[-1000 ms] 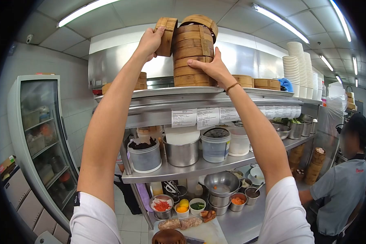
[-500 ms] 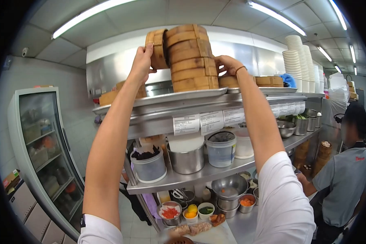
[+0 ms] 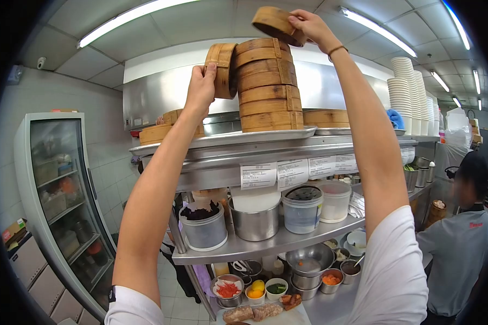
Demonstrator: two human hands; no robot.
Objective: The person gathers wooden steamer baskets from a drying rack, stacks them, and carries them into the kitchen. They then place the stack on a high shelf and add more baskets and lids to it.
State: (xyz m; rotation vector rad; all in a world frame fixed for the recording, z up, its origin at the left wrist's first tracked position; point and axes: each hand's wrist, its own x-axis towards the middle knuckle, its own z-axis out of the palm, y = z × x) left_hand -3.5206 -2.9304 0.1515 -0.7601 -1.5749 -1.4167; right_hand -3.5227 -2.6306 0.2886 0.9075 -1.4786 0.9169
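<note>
My left hand [image 3: 201, 89] is closed on a bamboo steamer basket [image 3: 220, 70], turned on its side against the left of a tall stack of bamboo steamers [image 3: 268, 97]. Above the stack's upper right, my right hand [image 3: 313, 28] grips the rim of a second bamboo steamer basket [image 3: 274, 23], held tilted in the air. The stack stands on a metal tray [image 3: 222, 140] on the top shelf. More steamers lie low on either side, one at the right [image 3: 326, 117] and one at the left [image 3: 156, 134], partly behind my left arm.
Stacked white cups [image 3: 401, 97] and a blue cloth [image 3: 396, 119] are at the right of the top shelf. Below are order slips [image 3: 291, 173], tubs [image 3: 302, 211] and a steel pot [image 3: 255, 219]. A co-worker [image 3: 461, 249] stands at the right; a glass-door fridge [image 3: 65, 179] is at the left.
My right hand has moved up from the stack's right side and now holds a steamer basket in the air. The left hand keeps its steamer beside the stack. The view has shifted slightly.
</note>
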